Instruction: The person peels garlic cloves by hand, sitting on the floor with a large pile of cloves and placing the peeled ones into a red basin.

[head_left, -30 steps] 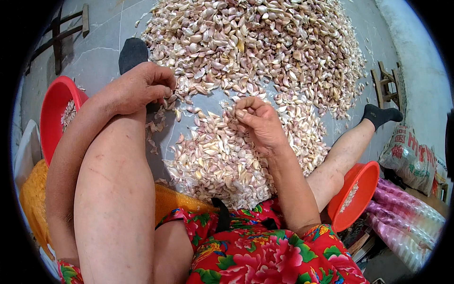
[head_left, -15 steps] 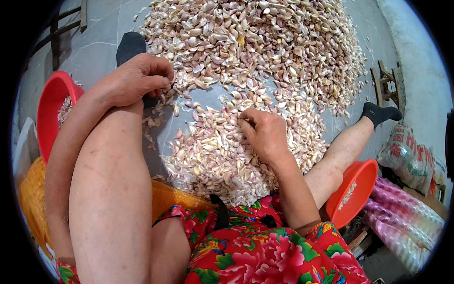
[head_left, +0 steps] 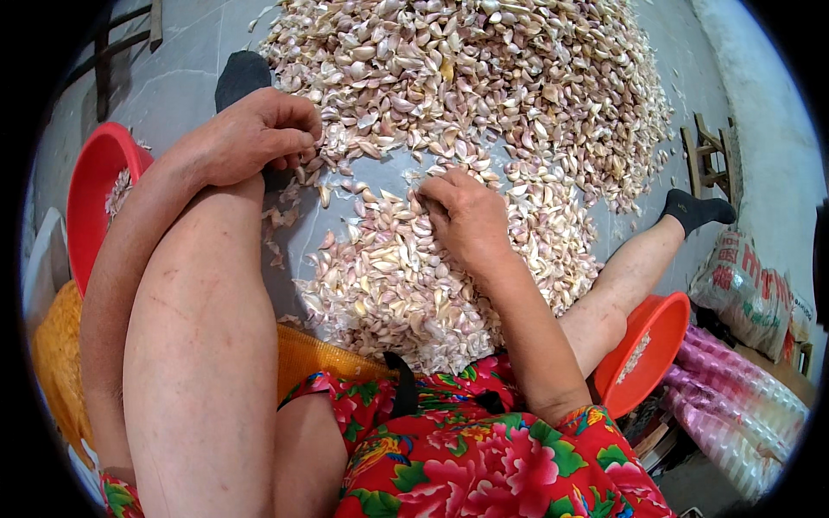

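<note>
Between a seated person's spread bare legs, garlic cloves (head_left: 389, 281) lie in a loose, low pile on a smooth gray floor (head_left: 177, 73) with pale veins. The cloves are teardrop-shaped, cream to purplish, their skins papery and flaking. Beyond them rises a larger heap (head_left: 466, 78) of similar cloves.

The right hand (head_left: 471, 216) reaches over the low pile, fingers bent down at its far edge; their tips are hidden, so I cannot tell whether they grasp a clove. The left forearm curves around the raised left knee, and the left hand (head_left: 259, 134) hangs just past it near the heap's edge, fingers curled, their contents unclear.

Coarse orange mesh (head_left: 324, 358) borders a glossy floral red garment (head_left: 501, 466). Round, smooth-walled bowls stand either side: red (head_left: 86, 203) at left, orange-red (head_left: 671, 328) at right, both containing pale bits.
</note>
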Motion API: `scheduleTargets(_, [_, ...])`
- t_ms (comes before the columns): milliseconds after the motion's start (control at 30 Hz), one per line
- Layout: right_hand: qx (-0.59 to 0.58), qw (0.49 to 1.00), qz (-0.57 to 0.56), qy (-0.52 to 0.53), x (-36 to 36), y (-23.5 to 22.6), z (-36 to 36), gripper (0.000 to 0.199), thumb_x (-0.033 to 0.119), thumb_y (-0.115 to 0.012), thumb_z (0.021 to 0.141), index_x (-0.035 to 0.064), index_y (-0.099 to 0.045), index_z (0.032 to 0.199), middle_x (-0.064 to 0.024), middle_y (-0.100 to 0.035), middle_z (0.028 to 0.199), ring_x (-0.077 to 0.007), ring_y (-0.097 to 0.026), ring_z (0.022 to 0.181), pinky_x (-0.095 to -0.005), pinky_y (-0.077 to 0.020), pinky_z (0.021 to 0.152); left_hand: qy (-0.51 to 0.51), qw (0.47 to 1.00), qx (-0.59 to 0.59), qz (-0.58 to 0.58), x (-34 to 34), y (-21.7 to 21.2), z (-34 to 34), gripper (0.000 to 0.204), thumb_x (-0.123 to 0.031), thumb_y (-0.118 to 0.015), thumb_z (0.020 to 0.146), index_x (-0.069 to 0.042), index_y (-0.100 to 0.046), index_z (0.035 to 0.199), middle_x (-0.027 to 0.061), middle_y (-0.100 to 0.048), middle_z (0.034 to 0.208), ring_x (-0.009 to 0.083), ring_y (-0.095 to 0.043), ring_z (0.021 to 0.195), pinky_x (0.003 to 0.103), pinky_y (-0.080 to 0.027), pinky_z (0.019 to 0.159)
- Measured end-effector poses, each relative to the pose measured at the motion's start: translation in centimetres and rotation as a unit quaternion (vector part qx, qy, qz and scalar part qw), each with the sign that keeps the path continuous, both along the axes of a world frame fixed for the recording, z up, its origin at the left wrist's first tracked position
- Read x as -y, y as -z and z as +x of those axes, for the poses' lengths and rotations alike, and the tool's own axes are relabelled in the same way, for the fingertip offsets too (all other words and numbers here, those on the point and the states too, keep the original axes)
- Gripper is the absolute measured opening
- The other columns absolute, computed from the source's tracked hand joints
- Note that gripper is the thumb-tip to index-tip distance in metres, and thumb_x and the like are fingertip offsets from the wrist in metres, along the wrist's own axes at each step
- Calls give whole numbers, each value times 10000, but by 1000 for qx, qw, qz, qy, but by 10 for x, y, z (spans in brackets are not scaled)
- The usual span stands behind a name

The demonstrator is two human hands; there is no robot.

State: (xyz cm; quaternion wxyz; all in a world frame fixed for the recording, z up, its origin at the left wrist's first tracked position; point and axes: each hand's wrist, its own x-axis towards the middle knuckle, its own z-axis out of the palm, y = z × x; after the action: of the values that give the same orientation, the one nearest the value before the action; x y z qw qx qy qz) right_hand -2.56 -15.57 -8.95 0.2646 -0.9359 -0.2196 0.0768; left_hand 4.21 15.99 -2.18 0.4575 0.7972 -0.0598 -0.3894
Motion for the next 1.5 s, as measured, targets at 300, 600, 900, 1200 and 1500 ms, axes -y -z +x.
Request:
scheduleTargets(300, [-5, 994, 74, -74, -50, 2, -9, 125, 151, -753, 825, 80, -671, 888, -111, -613, 824, -333, -659, 772, -444, -536, 671, -15, 999, -16, -24, -1, 4, 0, 134, -175, -650, 966, -42, -661, 984, -7, -650, 841, 79, -572, 743, 243, -497, 701])
scheduleTargets(600, [4, 993, -40, -107, -74, 13, -10, 103, 125, -683, 848, 35, -633, 852, -143, -620, 833, -357, -667, 785, -462, -543, 661, -16, 999, -16, -26, -1, 7, -3, 101, -129, -639, 957, -30, -657, 960, -11, -638, 815, 76, -571, 725, 244, -490, 678])
scheduleTargets(900, [-147, 976, 157, -10, -59, 13, -15, 114, 105, -692, 906, 17, -650, 963, -122, -683, 869, -258, -715, 781, -374, -544, 606, 54, 998, 21, -5, 2, 5, -2, 103, -62, -662, 910, 6, -642, 986, 6, -637, 835, 94, -574, 776, 280, -502, 726])
scheduleTargets(1200, [-551, 668, 472, 164, -51, -28, -5, 175, 104, -712, 962, -49, -670, 1036, -110, -725, 870, -191, -760, 737, -228, -559, 490, 191, 981, 15, -35, 39, -21, -14, 168, 9, -688, 879, 16, -632, 1037, 43, -611, 772, 117, -582, 703, 299, -510, 628])
scheduleTargets(1500, [-527, 639, 528, 185, -53, -26, -8, 138, 34, -718, 929, -29, -673, 1043, -127, -745, 912, -168, -742, 740, -241, -591, 591, 133, 989, -60, 0, 48, -28, -11, 89, -32, -688, 911, 16, -668, 983, 41, -637, 720, 106, -590, 632, 293, -503, 587])
